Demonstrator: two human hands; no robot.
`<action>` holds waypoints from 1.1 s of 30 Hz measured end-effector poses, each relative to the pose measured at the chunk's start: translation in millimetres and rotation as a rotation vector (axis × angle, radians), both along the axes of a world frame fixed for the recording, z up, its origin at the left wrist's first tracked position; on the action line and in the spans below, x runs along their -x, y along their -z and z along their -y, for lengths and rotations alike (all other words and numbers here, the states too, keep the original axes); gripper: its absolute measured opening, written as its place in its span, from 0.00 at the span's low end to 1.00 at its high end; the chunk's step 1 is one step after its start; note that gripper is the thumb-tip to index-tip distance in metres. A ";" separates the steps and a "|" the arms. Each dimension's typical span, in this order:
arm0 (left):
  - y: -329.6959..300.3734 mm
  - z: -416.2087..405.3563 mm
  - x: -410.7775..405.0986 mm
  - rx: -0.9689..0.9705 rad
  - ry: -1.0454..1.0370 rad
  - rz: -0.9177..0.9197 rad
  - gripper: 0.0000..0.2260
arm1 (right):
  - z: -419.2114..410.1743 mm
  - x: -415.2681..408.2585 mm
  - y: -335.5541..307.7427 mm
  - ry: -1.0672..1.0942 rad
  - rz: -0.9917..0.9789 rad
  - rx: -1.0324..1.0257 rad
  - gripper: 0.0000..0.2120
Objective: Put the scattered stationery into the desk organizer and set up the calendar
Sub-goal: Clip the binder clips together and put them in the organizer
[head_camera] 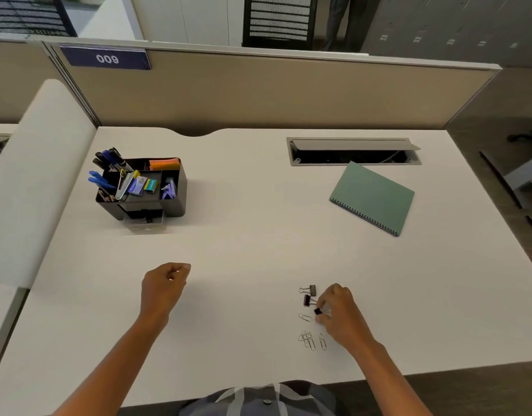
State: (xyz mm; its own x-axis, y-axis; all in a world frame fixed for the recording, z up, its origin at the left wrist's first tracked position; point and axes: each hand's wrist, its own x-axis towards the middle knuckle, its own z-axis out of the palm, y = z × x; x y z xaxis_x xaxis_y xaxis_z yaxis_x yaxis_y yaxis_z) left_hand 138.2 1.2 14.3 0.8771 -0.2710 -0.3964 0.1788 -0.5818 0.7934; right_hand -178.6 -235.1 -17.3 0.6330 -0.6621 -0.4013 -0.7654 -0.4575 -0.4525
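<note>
Several paper clips (311, 340) loose on table (258, 235) nearest me. My right hand (338, 313) pinches black binder clip (318, 311); two binder clips (309, 295) just beyond. My left hand (164, 285) curled, seemingly empty. Desk organizer (144, 187) far left, green calendar (374, 198) flat far right.

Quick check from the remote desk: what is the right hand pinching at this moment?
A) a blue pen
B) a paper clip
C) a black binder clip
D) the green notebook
C: the right hand pinches a small black binder clip between thumb and fingertips, beside two more binder clips lying on the desk; the paper clips lie untouched.
</note>
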 end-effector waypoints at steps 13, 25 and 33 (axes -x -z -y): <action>-28.0 35.9 65.1 0.169 0.449 -0.106 0.04 | -23.6 -39.8 -48.5 0.341 0.459 -0.328 0.10; -45.2 48.4 65.2 0.301 0.647 -0.046 0.13 | -58.3 -110.9 -92.2 0.469 0.704 -0.752 0.18; -42.6 32.8 28.3 0.291 0.545 0.067 0.10 | -64.1 -134.5 -93.4 0.429 0.639 -0.752 0.18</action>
